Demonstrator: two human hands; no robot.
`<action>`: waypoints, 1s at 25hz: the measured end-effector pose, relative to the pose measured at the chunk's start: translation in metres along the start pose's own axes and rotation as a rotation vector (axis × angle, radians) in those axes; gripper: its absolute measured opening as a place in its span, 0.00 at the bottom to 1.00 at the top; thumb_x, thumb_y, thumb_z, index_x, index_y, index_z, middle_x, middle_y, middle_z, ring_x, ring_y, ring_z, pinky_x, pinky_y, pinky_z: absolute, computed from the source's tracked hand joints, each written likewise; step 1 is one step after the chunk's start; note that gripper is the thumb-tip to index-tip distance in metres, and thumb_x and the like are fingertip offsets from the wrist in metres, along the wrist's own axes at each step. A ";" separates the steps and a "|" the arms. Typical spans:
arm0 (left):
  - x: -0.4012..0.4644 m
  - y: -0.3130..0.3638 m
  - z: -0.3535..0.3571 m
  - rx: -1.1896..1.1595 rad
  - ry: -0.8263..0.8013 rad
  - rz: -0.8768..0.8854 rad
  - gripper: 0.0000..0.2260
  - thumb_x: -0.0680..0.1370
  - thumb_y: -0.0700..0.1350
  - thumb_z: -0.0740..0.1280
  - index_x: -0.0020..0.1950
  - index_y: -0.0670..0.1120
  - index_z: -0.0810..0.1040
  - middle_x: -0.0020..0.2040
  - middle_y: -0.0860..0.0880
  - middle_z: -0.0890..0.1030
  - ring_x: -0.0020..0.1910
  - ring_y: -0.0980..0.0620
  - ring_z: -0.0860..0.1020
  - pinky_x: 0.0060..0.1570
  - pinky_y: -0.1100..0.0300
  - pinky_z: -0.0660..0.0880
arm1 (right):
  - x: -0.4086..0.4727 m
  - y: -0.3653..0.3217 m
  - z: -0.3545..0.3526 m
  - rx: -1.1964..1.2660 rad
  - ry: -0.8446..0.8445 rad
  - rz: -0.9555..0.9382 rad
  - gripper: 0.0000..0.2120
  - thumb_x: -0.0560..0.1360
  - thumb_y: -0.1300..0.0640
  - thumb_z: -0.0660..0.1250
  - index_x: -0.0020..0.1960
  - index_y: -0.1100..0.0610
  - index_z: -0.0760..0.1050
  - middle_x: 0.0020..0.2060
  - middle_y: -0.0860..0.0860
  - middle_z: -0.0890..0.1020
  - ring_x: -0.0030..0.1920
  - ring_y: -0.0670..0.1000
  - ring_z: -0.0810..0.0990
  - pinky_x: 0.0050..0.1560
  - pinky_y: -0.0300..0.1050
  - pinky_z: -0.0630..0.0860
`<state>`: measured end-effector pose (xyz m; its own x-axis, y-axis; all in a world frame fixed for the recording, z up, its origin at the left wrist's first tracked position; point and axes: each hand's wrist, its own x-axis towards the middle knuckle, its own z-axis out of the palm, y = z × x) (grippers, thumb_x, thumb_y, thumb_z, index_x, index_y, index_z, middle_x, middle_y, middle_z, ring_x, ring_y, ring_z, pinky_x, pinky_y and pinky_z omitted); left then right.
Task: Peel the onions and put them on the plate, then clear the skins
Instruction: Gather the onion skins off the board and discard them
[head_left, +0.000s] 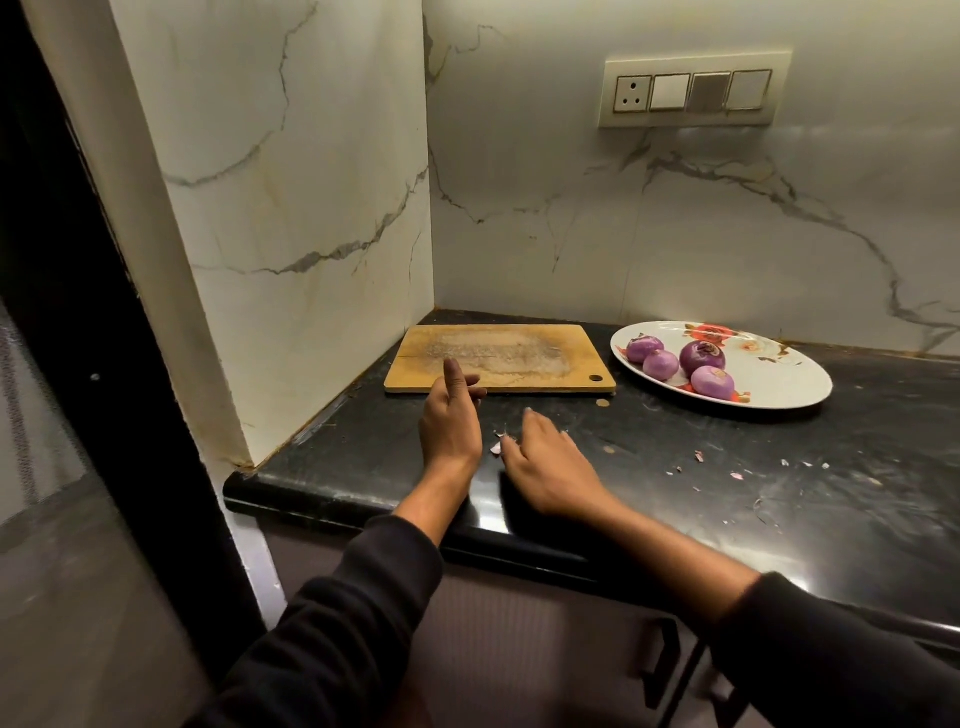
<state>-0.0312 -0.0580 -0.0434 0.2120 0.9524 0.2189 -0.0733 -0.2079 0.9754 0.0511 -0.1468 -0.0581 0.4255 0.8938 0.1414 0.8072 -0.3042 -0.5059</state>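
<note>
Wooden rectangular cutting board (524, 358) lies left on the black stone tabletop (779, 467). Left hand (451, 415) hovers open, holding nothing. Right hand (545, 462) rests flat beside pink skin scraps (497, 446). Four peeled purple onions (680, 364) sit on the white oval plate (779, 374), right.

The four peeled onions (680, 361) are glossy purple, paler violet where the light catches them. They sit on a white oval plate (789, 382) printed with red-orange flowers. The cutting board (545, 364) is honey-tan wood with a pale, greyish worn patch across its middle. The countertop (779, 483) is black and shiny, flecked with small pinkish-white skin scraps (737, 474). The walls (571, 223) are white marble with grey veins. The sleeves (332, 639) are black.
</note>
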 end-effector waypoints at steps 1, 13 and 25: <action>0.001 0.000 -0.002 -0.015 0.021 -0.004 0.29 0.77 0.69 0.46 0.49 0.52 0.80 0.46 0.51 0.84 0.48 0.53 0.82 0.57 0.49 0.77 | 0.010 -0.006 0.003 0.009 0.012 0.011 0.31 0.83 0.45 0.50 0.80 0.62 0.52 0.79 0.57 0.59 0.78 0.55 0.57 0.78 0.51 0.51; 0.007 -0.003 -0.013 -0.139 0.099 -0.063 0.28 0.82 0.65 0.47 0.50 0.49 0.80 0.46 0.50 0.84 0.50 0.52 0.82 0.57 0.51 0.76 | -0.004 0.029 -0.051 -0.081 -0.315 -0.604 0.18 0.81 0.48 0.64 0.70 0.43 0.74 0.72 0.39 0.71 0.70 0.38 0.70 0.70 0.39 0.66; -0.005 0.002 -0.014 -0.277 0.040 -0.095 0.24 0.83 0.62 0.54 0.46 0.47 0.80 0.42 0.48 0.85 0.46 0.49 0.83 0.51 0.53 0.78 | -0.008 0.048 -0.058 0.092 -0.014 -0.516 0.09 0.70 0.65 0.77 0.45 0.52 0.87 0.42 0.44 0.87 0.44 0.40 0.84 0.49 0.43 0.82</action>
<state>-0.0464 -0.0605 -0.0426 0.1924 0.9738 0.1208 -0.3199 -0.0541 0.9459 0.1104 -0.1876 -0.0339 -0.0243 0.9244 0.3806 0.8709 0.2065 -0.4459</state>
